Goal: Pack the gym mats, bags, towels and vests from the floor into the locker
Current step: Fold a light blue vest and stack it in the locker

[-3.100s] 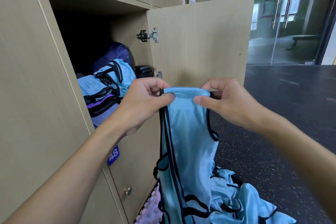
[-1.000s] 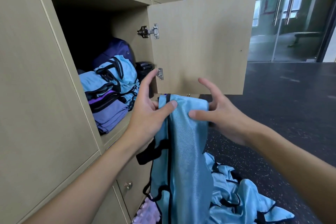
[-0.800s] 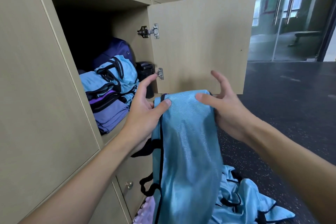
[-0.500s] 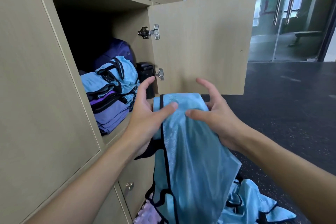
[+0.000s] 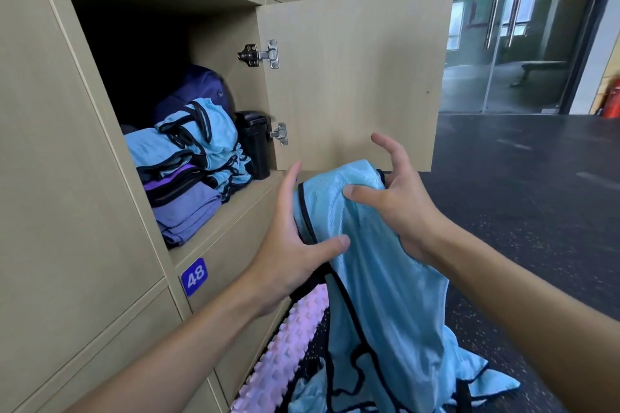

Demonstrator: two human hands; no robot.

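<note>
- Right now I have both hands just in front of the open locker (image 5: 214, 43), a little below its shelf edge, with a light blue vest (image 5: 379, 278) between them.
- Left hand (image 5: 288, 245): the thumb lies across the front of the vest and the fingers point straight up behind its black-trimmed edge, so the cloth is pinched between thumb and palm.
- Right hand (image 5: 402, 208): the thumb presses onto the top fold of the vest. Two fingers stand up, loosely curled and clear of the cloth; the others are hidden behind it. I read this hand as grasping the vest.
- From my hands the vest hangs down towards the floor (image 5: 520, 211), outside the locker.
- Inside the locker, at the front of the shelf, sits a stack of folded vests (image 5: 201, 134), light blue on top and purple underneath.
- A dark blue bag (image 5: 201, 84) sits behind the stack, and a black container (image 5: 255, 144) stands just to its right, by the locker's right wall.
- The locker door (image 5: 352, 77) stands open to the right of the locker.
- Below the locker, a pink knobbed mat (image 5: 288, 355) lies against the lower doors.
- A blue tag reading 48 (image 5: 194, 277) sits just under the locker's shelf edge.
</note>
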